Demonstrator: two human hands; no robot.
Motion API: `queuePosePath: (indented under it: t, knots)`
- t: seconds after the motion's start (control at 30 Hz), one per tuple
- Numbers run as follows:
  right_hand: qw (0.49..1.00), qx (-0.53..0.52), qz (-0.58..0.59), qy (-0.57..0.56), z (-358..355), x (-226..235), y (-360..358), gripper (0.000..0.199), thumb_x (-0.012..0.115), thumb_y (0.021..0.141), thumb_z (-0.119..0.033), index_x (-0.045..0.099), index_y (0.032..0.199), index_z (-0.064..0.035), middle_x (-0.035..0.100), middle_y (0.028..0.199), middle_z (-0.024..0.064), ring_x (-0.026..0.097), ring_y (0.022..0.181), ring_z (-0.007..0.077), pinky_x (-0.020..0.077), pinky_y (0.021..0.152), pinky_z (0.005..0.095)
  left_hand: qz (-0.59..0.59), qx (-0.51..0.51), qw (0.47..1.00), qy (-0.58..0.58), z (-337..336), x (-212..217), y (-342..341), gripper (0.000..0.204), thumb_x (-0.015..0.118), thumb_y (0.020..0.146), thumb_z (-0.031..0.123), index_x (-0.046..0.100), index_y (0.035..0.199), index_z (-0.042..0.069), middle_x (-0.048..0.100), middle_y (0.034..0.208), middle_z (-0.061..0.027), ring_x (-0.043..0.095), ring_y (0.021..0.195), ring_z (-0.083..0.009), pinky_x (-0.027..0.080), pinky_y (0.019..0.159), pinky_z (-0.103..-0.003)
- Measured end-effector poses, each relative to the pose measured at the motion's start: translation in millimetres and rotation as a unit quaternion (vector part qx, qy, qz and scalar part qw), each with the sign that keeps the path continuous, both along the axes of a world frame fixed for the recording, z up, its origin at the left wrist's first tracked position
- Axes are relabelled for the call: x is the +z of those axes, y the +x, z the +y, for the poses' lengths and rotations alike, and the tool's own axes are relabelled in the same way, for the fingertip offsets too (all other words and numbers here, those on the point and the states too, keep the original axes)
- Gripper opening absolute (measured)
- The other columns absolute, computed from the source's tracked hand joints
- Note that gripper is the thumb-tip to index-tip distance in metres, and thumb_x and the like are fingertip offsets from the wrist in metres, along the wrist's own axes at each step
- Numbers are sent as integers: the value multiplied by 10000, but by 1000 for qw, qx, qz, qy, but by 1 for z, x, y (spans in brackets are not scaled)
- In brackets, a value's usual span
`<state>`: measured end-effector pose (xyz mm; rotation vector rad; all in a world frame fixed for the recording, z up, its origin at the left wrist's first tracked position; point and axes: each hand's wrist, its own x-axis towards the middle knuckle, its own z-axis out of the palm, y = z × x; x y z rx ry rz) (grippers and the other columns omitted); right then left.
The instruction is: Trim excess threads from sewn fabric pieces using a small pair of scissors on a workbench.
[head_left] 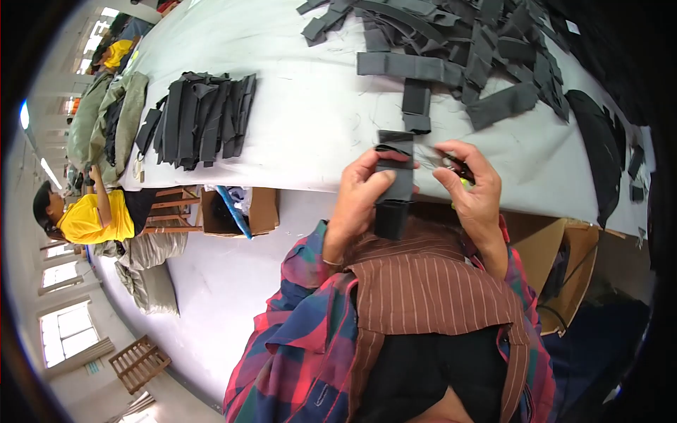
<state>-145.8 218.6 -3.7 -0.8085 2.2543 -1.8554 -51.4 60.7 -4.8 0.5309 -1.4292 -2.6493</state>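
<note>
My left hand is closed around a folded dark grey fabric strip, its thumb pressed on the near face. The strip hangs upright just over the table's front edge, its lower end below my fingers. Close by on the right, my right hand grips a small pair of thread snips, dark with a bit of yellow-green, partly hidden by the fingers. The snips' tips point toward the strip, near some fine loose threads. Another grey strip lies flat on the table just beyond my left hand.
A loose heap of grey strips covers the far right of the white table. A neater row of strips lies at left. Beneath the edge stand cardboard boxes. A person in yellow works at far left.
</note>
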Motion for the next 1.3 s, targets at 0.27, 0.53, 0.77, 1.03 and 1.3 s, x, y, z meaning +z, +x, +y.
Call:
queuePosePath:
  t: [0.27,0.53,0.77,1.03,1.3]
  knots:
    - [973,42,183,135,-6,-8,-19,301,719,686,-62,666,974,-127,654,859,12,609,757,212,425,653,322,-30,-113,970,-213,19,-16,-6,179,609,882,196,612,933,24,538,707,42,461,611,-24,383,526,-206]
    - [999,35,14,-25,-17,-17,-26,165,663,719,51,592,848,-23,561,739,52,513,636,159,389,621,256,38,-59,980,-186,21,-14,1,258,557,819,40,550,1076,32,569,938,-5,512,813,-51,438,713,-207]
    - [997,21,41,-62,-9,-11,-37,151,656,748,83,536,805,10,527,772,26,478,701,112,391,638,221,18,-76,981,-176,27,0,9,620,527,814,-38,300,1378,82,622,1055,-93,553,972,-101,452,849,-253]
    - [995,83,33,-38,-13,-1,-27,148,649,736,88,544,806,12,516,714,37,476,627,128,389,589,235,-36,-80,966,-242,23,-8,15,430,568,822,15,477,1241,-24,646,1005,-66,589,938,-96,472,830,-253]
    - [988,91,117,-43,-22,17,-32,165,639,697,106,566,808,8,510,699,63,503,614,160,388,565,242,-56,-7,982,-183,27,-9,11,218,596,943,199,604,964,-18,652,796,-14,581,737,-49,469,650,-203]
